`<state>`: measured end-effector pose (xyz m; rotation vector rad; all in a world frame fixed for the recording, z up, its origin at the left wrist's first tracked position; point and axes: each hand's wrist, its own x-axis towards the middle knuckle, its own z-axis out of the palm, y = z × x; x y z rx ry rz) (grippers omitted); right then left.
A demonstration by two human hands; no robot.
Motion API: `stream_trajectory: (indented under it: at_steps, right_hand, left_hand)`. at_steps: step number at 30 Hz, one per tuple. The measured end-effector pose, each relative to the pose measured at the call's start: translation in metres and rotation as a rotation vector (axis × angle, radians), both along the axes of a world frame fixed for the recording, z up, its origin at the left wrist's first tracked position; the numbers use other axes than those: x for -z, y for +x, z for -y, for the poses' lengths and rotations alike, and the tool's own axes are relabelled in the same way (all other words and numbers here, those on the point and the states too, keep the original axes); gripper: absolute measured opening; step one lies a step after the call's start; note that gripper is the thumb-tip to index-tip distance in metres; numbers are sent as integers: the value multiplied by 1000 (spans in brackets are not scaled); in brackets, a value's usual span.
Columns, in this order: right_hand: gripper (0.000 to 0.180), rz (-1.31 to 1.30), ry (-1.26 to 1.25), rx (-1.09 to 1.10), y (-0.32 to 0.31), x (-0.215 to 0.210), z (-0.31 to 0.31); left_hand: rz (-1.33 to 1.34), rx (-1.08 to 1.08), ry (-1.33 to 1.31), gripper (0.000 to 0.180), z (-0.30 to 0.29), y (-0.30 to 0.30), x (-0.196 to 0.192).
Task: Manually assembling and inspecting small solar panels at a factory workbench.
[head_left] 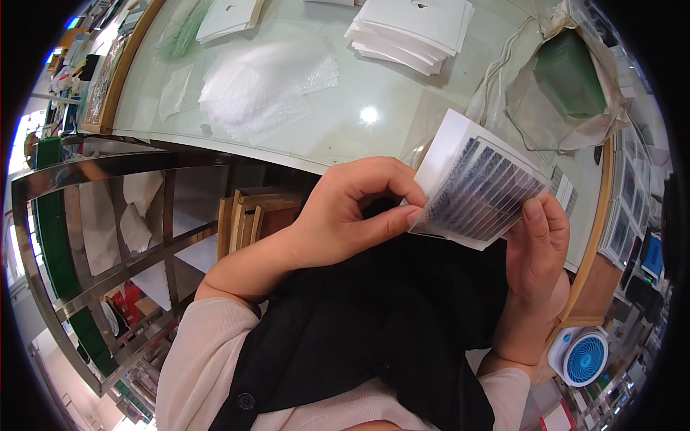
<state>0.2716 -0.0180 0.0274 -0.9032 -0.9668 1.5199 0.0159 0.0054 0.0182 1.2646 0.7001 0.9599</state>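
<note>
The pale desk (366,138) bore a fanned pile of clear film (262,82) and a stack of white cards (406,32). Near the desk's front edge, a dark-striped sheet (483,190) overlapped a white card (440,152); the left hand (338,212) pinched the sheet's left side, the right hand (537,244) its right.

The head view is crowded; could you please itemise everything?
Striped sheet: one, dark, between hands
Card: one, white, behind sheet
Card stacks: several, white, far table
Plastic pieces: several, clear, table's left
Green film: uncounted, green, upper left
Bag: one, whitish, table's right
Block: one, green, inside bag
Table: one, pale, ahead
Rack: one, silvery, left
Wooden frames: several, brown, beside rack
Fan: one, blue and white, lower right
Clutter: uncounted, mixed, rim
Garment: one, black, centre
Sleeves: two, pale, below
Left hand: one, bare, sheet's left
Right hand: one, bare, sheet's right
</note>
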Motion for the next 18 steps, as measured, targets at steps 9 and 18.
stream_trajectory:
  at_steps: [9, 18]
  right_hand:
    - [25, 6, -11, 12, -1, 1, 1]
    - [26, 14, 39, 2, 1, 0, 0]
  left_hand:
    - [-90, -30, 102, 11, -2, -1, 1]
    - [-86, -27, 102, 9, -1, -1, 1]
